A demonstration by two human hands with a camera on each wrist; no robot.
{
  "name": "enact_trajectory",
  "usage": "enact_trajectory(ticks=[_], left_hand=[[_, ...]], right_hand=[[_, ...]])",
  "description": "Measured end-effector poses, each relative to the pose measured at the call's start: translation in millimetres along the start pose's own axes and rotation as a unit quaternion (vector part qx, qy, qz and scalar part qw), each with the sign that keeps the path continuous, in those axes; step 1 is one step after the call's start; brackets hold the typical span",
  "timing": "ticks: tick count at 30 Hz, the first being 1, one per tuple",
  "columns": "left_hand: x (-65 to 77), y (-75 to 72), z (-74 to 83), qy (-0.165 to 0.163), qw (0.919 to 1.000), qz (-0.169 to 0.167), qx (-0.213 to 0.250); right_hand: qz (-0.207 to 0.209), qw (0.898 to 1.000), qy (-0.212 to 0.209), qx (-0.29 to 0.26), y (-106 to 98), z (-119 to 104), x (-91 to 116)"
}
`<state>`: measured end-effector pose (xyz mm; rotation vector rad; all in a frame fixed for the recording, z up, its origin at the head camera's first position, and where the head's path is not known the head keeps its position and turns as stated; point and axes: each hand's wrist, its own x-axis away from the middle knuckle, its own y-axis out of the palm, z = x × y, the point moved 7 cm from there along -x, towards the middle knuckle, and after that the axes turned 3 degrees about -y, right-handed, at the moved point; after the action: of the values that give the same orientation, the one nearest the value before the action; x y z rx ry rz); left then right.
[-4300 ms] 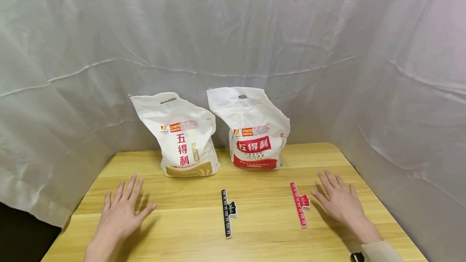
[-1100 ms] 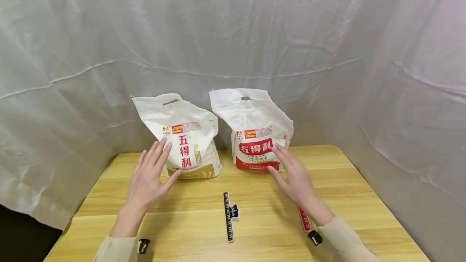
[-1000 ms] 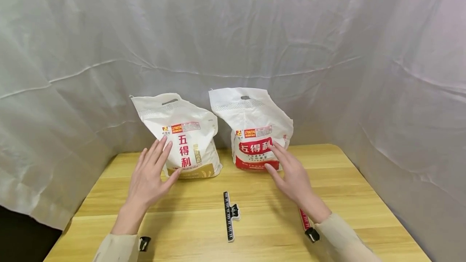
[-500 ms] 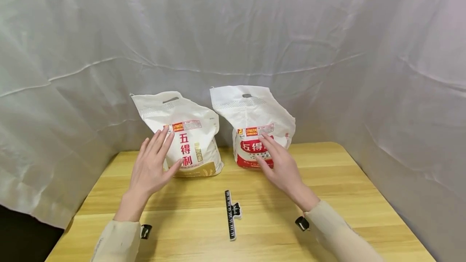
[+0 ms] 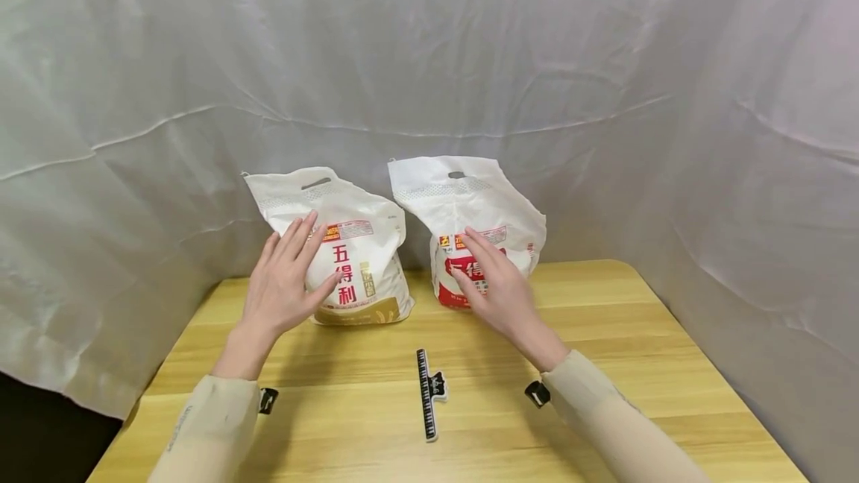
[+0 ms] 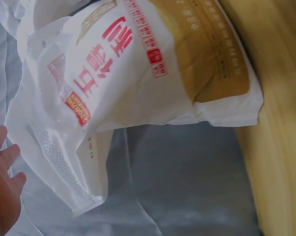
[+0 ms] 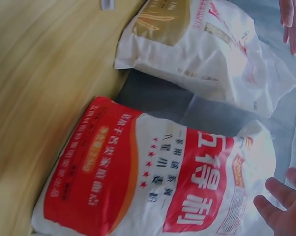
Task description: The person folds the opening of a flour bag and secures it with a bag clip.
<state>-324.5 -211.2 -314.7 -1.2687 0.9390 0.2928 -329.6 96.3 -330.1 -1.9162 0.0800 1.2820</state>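
Note:
Two white flour bags stand side by side at the back of the table. The left flour bag [image 5: 369,244] has red lettering and a gold base; the right flour bag [image 5: 463,203] bears a red label. My left hand [image 5: 278,285], fingers straight and spread, is in front of the left bag, and a gap shows between them in the left wrist view. My right hand [image 5: 499,293] is held likewise before the right bag, fingertips near its upper part [image 7: 258,172] in the right wrist view. Neither hand holds anything. A black clip [image 5: 426,397] with piano-key markings lies on the table.
The wooden table [image 5: 376,446] has rounded far corners. Grey cloth [image 5: 429,58] hangs behind it and along both sides. Black devices are worn at both wrists, such as the left wrist device [image 5: 268,400]. My right forearm [image 5: 617,423] reaches across the table's right part.
Both hands have moved from the table's sides inward and forward to the bags, rising slightly in the last second. The red clip has gone out of sight by my right forearm. Bags and black clip stay put.

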Motion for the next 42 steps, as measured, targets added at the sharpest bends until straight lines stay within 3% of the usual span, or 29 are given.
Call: enact_trajectory(ticks=[28,42], left_hand=[[-55.5,-6.6,-8.4,0.036,0.9987,-0.016,-0.033],[-85.1,-0.3,-11.3,0.061,0.9961,-0.021,-0.061]], right_hand=[[0.004,0.998,-0.024,-0.054,39,-16,-58],[-0.052,0.996,0.011,-0.071,70,-16,-78]])
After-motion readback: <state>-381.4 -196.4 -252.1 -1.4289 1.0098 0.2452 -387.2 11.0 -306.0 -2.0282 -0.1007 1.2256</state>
